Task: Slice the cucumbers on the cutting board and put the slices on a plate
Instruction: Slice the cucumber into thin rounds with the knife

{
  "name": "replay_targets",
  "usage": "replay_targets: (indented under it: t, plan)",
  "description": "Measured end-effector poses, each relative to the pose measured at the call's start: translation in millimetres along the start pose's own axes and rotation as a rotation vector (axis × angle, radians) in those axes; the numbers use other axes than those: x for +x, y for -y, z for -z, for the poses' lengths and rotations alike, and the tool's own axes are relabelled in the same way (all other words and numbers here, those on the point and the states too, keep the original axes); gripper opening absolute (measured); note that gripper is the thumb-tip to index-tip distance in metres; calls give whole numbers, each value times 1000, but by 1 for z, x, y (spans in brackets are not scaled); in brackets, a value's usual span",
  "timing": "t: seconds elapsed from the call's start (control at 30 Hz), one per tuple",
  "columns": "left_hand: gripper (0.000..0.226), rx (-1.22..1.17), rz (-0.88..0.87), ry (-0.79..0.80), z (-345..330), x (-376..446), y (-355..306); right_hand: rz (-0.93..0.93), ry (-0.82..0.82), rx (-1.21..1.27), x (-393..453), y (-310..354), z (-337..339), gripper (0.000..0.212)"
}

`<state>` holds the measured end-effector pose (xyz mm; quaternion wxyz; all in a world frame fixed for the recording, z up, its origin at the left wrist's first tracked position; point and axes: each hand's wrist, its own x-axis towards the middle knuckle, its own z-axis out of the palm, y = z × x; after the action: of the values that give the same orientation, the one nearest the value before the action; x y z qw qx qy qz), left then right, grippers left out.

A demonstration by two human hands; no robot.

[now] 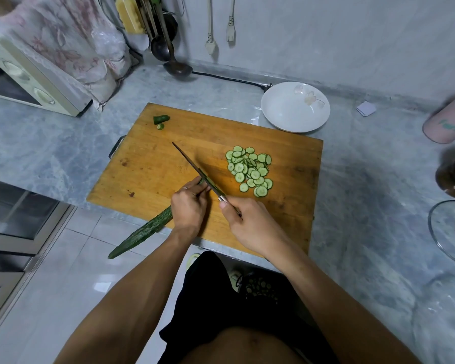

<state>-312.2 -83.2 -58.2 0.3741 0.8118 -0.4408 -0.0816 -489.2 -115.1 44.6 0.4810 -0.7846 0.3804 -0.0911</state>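
Pinning the cucumber beneath it, left hand meets knife.

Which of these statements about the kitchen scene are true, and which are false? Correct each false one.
1. The plate already holds slices. False: it is empty.
2. The right hand holds the knife. True.
3. The cucumber lies wholly on the cutting board. False: its far end overhangs the board's near edge.
4. The slices are piled on the board, right of the blade. True.
5. The left hand rests idle. False: its fingers steady the cucumber.
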Motion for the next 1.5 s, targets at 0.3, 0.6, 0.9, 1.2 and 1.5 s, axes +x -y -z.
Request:
replay_targets:
  t: [0.3, 0.6, 0.9, 1.2, 1.5]
  plan:
    - [24, 13, -16, 6, -1, -1, 0, -3, 16, 15, 18, -1, -4, 34]
    - [22, 12, 12, -9, -2, 0, -4, -36, -12, 31, 35, -7, -15, 24]
    - [26, -3, 6, 28, 8, 2, -5, -11, -22, 9, 35, -15, -1, 32]
    - [23, -205, 62, -159, 27, 5, -21, 144, -41, -175, 21, -39, 53, 33]
    - [21, -62, -537, 127, 36, 10, -53, 167, -31, -574, -1, -59, 57, 38]
